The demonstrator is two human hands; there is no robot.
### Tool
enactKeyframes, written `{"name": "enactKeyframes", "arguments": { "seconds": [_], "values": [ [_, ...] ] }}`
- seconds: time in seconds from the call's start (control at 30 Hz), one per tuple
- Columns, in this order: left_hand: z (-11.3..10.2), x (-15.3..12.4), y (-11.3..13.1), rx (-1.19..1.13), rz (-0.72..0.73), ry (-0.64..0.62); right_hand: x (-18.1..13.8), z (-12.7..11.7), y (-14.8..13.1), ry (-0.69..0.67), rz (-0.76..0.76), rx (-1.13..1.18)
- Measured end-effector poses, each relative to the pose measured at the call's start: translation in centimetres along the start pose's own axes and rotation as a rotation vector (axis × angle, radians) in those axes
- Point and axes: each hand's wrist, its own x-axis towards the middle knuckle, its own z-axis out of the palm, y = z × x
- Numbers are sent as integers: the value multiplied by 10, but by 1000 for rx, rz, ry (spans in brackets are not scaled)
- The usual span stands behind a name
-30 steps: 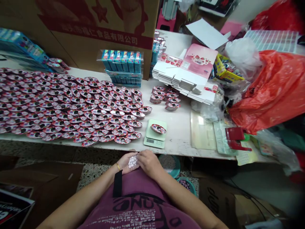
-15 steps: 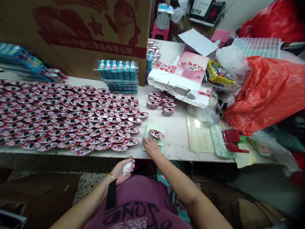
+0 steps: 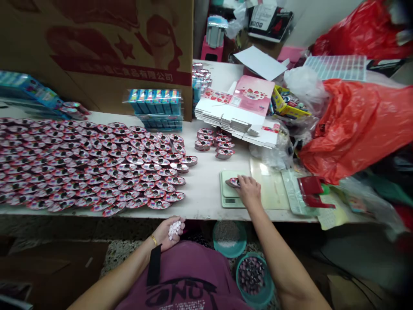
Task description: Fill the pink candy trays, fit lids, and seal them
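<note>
My left hand point(image 3: 168, 232) is cupped near my lap, below the table edge, and holds a small heap of white tablets point(image 3: 174, 228). My right hand point(image 3: 248, 190) reaches over the pale green scale point(image 3: 229, 192) and its fingers rest on the small red tin point(image 3: 232, 182) that lies on the scale. Left of the scale, many open red tins point(image 3: 97, 165) lie in rows on the white table point(image 3: 206, 189). A small cluster of tins point(image 3: 214, 141) stands behind the scale.
A big cardboard box point(image 3: 106, 56), blue packs point(image 3: 155, 107), flat pink cartons point(image 3: 238, 112) and red plastic bags point(image 3: 358, 125) crowd the back and right. A red stapler-like tool point(image 3: 311, 191) lies at the right. Two teal bowls point(image 3: 229, 239) point(image 3: 253, 275) sit under the table.
My right hand left my left palm, went to the scale, and slid the scale with its tin to the right. My left hand stayed near my lap with the tablets.
</note>
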Motion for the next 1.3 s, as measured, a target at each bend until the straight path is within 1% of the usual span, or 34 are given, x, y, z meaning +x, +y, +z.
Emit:
{"name": "enactKeyframes", "arguments": {
  "seconds": [0.07,0.13,0.17,0.23,0.3,0.37,0.4,0.43,0.47,0.5,0.53,0.6,0.63,0.67,0.73,0.8,0.87,0.9,1.03,1.1,1.2,1.27,1.3],
  "values": [
    [-2,-3,0,-12,9,-3,9,-1,-1,-47,-39,20],
    [-5,-6,1,-21,26,-6,20,0,-20,-65,-141,56],
    [-6,-8,1,-26,33,-8,26,1,-37,-73,-201,76],
    [-7,-12,2,-44,44,-14,38,4,-81,-109,-312,117],
    [-9,-14,2,-69,53,-19,48,10,-125,-144,-365,159],
    [-13,-17,3,-95,65,-21,56,16,-154,-145,-381,225],
    [-15,-18,3,-105,74,-21,59,18,-159,-127,-399,268],
    [-18,-19,4,-112,86,-19,63,20,-157,-97,-419,311],
    [-21,-20,4,-117,98,-13,67,21,-148,-54,-424,343],
    [-24,-20,4,-122,109,-5,72,21,-134,3,-390,351],
    [-26,-21,4,-130,118,6,79,19,-116,64,-320,335],
    [-28,-22,4,-155,124,20,95,16,-77,169,-117,254],
    [-27,-23,4,-170,126,14,104,15,-59,194,-52,222],
    [-24,-24,5,-185,127,1,113,14,-45,202,-22,196],
    [-17,-25,6,-200,132,-8,127,12,-27,183,-48,170],
    [-8,-25,9,-204,146,26,131,9,-22,164,-90,149],
    [0,-23,13,-196,167,47,119,2,-22,163,-126,118],
    [4,-21,15,-188,177,31,108,-2,-22,163,-150,93],
    [18,-10,20,-132,169,-101,46,-15,-15,120,-239,-23],
    [25,-4,21,-103,138,-145,20,-13,-9,86,-230,-34],
    [37,2,20,-63,96,-187,-3,-7,-8,70,-177,-6],
    [44,5,19,-41,71,-201,-15,-7,-19,110,-129,54],
    [48,6,19,-33,59,-205,-23,-8,-30,138,-120,105]
  ]
}}
